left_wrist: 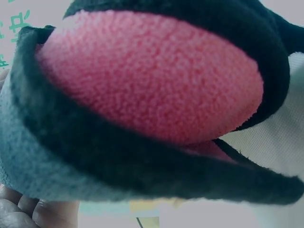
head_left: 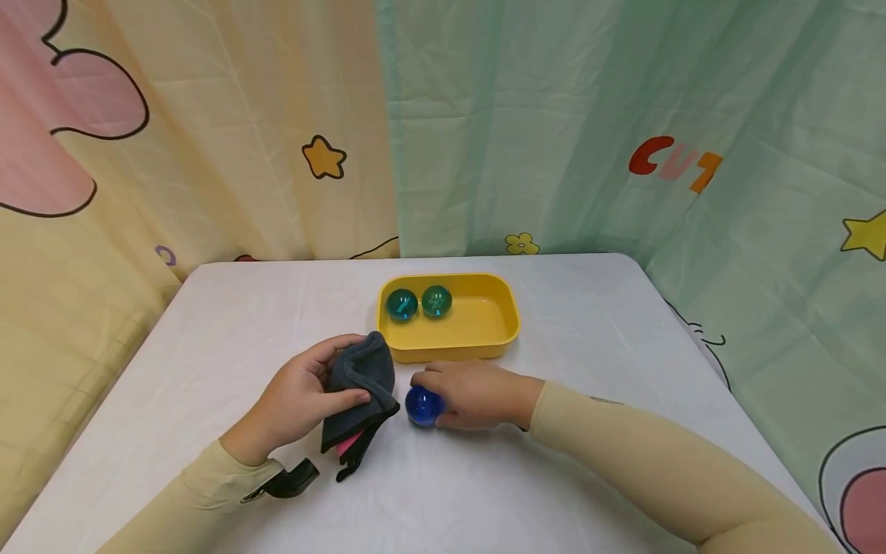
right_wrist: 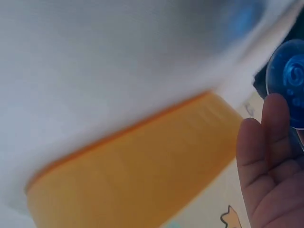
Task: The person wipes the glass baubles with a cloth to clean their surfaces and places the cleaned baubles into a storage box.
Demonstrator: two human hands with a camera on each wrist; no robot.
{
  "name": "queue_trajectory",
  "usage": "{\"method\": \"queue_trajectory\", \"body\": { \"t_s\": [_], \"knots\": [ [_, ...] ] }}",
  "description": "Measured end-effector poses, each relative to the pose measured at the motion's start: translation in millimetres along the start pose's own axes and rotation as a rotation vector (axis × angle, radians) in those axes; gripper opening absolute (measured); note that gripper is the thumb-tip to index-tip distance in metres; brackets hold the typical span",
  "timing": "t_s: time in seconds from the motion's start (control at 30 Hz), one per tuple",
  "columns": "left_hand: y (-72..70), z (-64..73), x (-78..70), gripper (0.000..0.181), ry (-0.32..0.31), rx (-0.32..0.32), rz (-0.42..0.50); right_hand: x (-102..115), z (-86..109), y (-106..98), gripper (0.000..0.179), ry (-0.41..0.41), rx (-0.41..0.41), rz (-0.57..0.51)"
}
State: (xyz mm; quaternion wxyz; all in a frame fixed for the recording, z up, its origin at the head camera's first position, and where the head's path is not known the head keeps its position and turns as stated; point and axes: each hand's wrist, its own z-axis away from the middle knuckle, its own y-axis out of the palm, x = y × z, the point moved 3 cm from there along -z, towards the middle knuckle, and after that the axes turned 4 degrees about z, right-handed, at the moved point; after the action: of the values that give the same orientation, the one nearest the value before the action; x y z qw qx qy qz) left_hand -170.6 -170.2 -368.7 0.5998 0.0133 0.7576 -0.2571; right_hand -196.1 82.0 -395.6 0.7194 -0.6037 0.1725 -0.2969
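Observation:
My left hand [head_left: 287, 404] grips a folded cloth [head_left: 361, 373], thumb on its near face and fingers behind. The cloth is grey outside with dark edging, and its pink inner side [left_wrist: 156, 76] fills much of the left wrist view. A clear blue ball [head_left: 424, 406] is pinched between the thumb and fingers of my right hand [head_left: 484, 394], just right of the cloth and apart from it. In the right wrist view the ball [right_wrist: 292, 78] shows at the right edge, against the fingertips. Part of the left fingers is hidden by the cloth.
Behind the hands stands a shallow yellow tray [head_left: 484, 312] with two green-blue clear balls [head_left: 437, 301] in its left half. A white-covered table [head_left: 574, 477] lies under everything. Patterned curtains [head_left: 526, 131] hang around its back and sides.

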Motion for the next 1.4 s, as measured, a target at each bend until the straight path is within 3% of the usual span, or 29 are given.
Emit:
{"method": "queue_trajectory", "body": {
  "t_s": [0.2,0.37,0.5,0.8,1.2,1.4],
  "knots": [
    [5.5,-2.3,2.6,0.067,0.021,0.009,0.013,1,10.2,-26,0.064,-0.013,-0.166,-0.174],
    [13.0,-6.4,1.1,0.066,0.045,0.035,0.047,7,16.7,-44,0.062,-0.057,-0.343,-0.218],
    [19.6,-9.9,-1.3,0.068,0.067,0.044,0.070,14,19.2,-50,0.063,-0.072,-0.410,-0.243],
    [28.0,-13.5,-4.9,0.069,0.078,0.031,0.108,18,23.5,-49,0.066,-0.027,-0.471,-0.306],
    [33.1,-13.7,-10.0,0.076,0.096,0.028,0.026,21,29.2,-46,0.064,0.037,-0.509,-0.276],
    [35.0,-14.1,-11.8,0.077,0.108,0.032,0.044,20,29.1,-39,0.067,0.107,-0.483,-0.491]
  ]
}}
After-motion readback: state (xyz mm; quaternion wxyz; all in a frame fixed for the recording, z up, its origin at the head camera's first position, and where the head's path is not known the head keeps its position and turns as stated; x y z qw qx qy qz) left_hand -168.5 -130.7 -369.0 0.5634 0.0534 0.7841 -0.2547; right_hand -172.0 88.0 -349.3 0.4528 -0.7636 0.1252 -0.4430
